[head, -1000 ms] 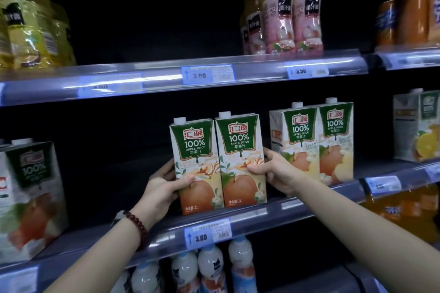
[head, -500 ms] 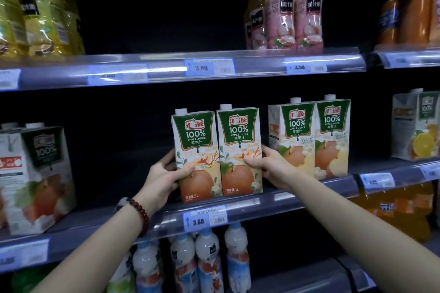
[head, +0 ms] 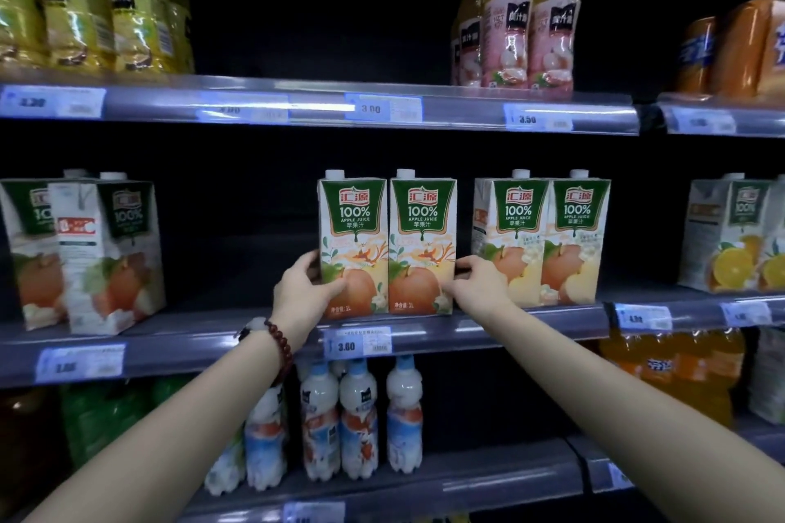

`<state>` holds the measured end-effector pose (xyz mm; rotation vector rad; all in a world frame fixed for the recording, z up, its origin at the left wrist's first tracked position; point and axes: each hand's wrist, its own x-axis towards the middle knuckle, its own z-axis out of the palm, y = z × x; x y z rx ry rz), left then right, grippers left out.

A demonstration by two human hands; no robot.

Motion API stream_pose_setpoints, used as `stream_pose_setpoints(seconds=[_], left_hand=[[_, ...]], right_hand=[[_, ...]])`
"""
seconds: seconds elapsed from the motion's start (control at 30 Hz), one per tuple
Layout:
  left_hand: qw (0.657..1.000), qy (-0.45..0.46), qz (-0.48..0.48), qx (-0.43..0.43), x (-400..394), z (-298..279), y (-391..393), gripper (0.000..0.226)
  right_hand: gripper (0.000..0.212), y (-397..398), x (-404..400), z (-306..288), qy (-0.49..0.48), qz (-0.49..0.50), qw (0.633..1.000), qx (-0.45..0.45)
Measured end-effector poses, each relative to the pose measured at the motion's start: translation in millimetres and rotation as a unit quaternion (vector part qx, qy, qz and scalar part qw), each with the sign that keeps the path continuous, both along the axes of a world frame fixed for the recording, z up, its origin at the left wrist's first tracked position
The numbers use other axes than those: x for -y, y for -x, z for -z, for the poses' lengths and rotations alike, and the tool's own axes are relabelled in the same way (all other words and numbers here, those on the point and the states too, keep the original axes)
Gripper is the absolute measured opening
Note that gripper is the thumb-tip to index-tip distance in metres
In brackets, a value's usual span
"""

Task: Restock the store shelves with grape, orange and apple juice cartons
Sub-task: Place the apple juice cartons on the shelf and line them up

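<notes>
Two apple juice cartons stand side by side at the front of the middle shelf [head: 501,329]. My left hand [head: 303,295] grips the lower left edge of the left carton [head: 352,234], thumb on its front face. My right hand [head: 478,287] holds the lower right edge of the right carton [head: 422,234]. Just to the right stand two more apple juice cartons [head: 541,238], apart from the held pair. Orange juice cartons [head: 732,238] sit at the far right of the same shelf.
More cartons [head: 85,251] stand at the shelf's left end, with a dark gap between them and my left hand. Bottles fill the upper shelf [head: 531,21] and the lower shelf [head: 357,416]. Price tags [head: 357,346] line the shelf rails.
The two held cartons have slid back and now stand upright on the shelf, level with the pair at the right. My view has shifted to the left.
</notes>
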<state>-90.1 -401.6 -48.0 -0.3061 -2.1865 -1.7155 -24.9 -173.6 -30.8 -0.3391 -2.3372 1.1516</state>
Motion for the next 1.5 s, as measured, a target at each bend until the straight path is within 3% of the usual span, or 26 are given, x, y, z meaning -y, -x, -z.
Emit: stream_pose_setpoints(seconds=[0.23,0.47,1.0,1.3,1.5], left_hand=[[0.982,0.174,-0.058,-0.038,13,-12,-39,0.044],[0.953,0.283,-0.089,-0.065,35,-22,-68,0.029],[0.93,0.312,-0.189,-0.048,146,-34,-72,0.022],[0.923,0.293,-0.249,-0.012,219,-31,-55,0.007],[0.917,0.268,-0.294,0.007,265,-26,-40,0.014]], right_hand=[[0.039,-22,19,2,-0.069,0.005,0.997,0.018],[0.015,-42,43,-7,-0.131,-0.055,0.99,-0.003],[0.018,-8,160,-12,-0.179,-0.188,0.966,0.0],[0.014,33,232,-13,-0.139,-0.253,0.958,0.005],[0.02,49,282,-10,-0.12,-0.291,0.949,0.001]])
